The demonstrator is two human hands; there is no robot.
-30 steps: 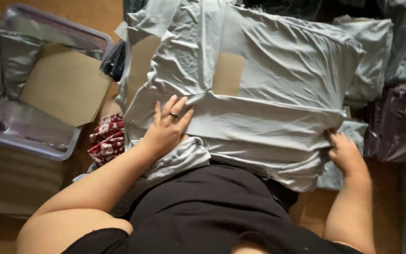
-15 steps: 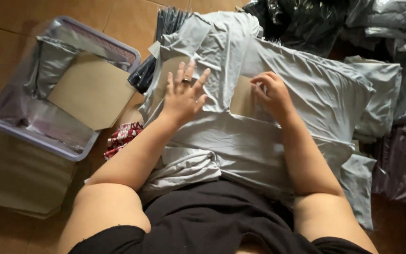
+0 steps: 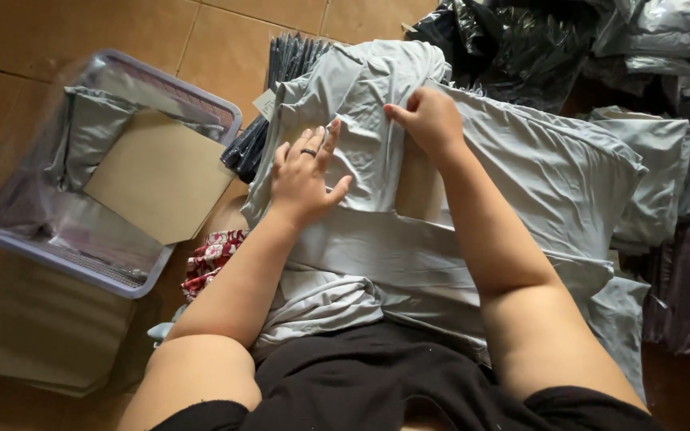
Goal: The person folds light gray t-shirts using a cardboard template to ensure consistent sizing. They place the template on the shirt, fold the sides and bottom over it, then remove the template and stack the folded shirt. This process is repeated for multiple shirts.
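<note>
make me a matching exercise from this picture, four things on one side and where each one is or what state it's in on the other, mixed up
Things:
1. left hand
2. right hand
3. cardboard sheet
4. red patterned cloth

Places or states:
A. lying in the plastic basket on the left
B. pinching a fold of the grey garment
C. pressed flat on the grey garment, ring on one finger
D. on the floor beside the left forearm

Pairs: 1-C, 2-B, 3-A, 4-D

shirt (image 3: 521,168): pale grey-blue | basket (image 3: 9,239): lilac | cardboard sheet (image 3: 161,175): tan | cloth (image 3: 211,257): red floral | floor (image 3: 57,40): brown tile
</note>
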